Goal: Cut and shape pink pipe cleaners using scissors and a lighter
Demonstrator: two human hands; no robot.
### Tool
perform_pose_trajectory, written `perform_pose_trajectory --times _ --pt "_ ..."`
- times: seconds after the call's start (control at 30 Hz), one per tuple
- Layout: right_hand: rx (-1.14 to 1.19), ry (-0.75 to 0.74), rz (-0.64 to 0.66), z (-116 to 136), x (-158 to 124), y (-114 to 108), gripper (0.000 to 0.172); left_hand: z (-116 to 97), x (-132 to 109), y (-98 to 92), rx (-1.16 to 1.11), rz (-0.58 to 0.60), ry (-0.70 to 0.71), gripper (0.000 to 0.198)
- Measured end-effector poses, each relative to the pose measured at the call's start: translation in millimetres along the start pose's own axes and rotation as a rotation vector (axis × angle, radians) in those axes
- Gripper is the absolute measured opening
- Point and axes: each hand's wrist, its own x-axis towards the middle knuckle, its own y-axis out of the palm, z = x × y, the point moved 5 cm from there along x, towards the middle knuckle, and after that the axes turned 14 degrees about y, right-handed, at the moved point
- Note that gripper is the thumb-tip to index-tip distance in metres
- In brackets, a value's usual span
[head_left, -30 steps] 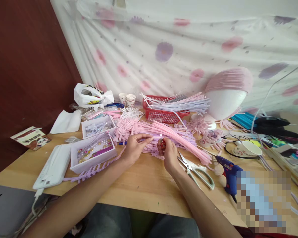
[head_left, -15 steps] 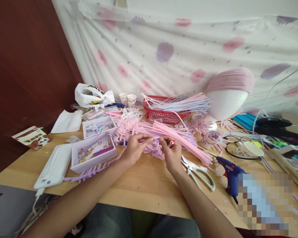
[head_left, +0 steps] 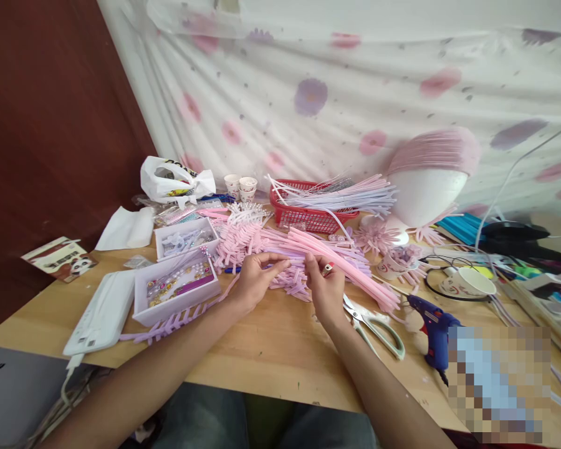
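Pink stems (head_left: 355, 274) lying mid-frame; I'm watching left hand (head_left: 256, 284) pinching, contents unclear, right hand (head_left: 326, 292) gripping small red object (head_left: 328, 269); I'm judging light, steady pinch best.

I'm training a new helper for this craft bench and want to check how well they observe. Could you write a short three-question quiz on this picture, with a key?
1. Fill in: The red lighter is held in the person's ____.
2. True or false: The blue glue gun is to the right of the scissors as the camera sees them.
3. Multiple choice: What colour is the basket with the long pale stems in it?
A) Green
B) Red
C) Black

Key:
1. right hand
2. True
3. B
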Motion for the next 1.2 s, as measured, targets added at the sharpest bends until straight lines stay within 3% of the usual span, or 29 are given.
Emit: perform_pose_trajectory --times 0.2,0.33,0.9,1.13,1.2 --pt "0.207 0.245 0.166 -7 -5 11 0.046 0 3 -2.6 -0.013 -0.042 0.056 0.015" --pt "0.240 0.319 0.178 -10 -8 15 0.038 3 3 -2.8 0.001 -0.033 0.060 0.015" --pt "0.191 0.269 0.185 -10 -5 14 0.027 3 0 -0.3 -0.007 -0.033 0.053 0.015" --pt "0.206 0.292 0.210 -12 -5 14 0.043 4 1 -0.5 -0.005 -0.020 0.046 0.015" --pt "0.205 0.225 0.170 -8 -5 10 0.042 3 1 -0.5 0.002 -0.026 0.041 0.015"
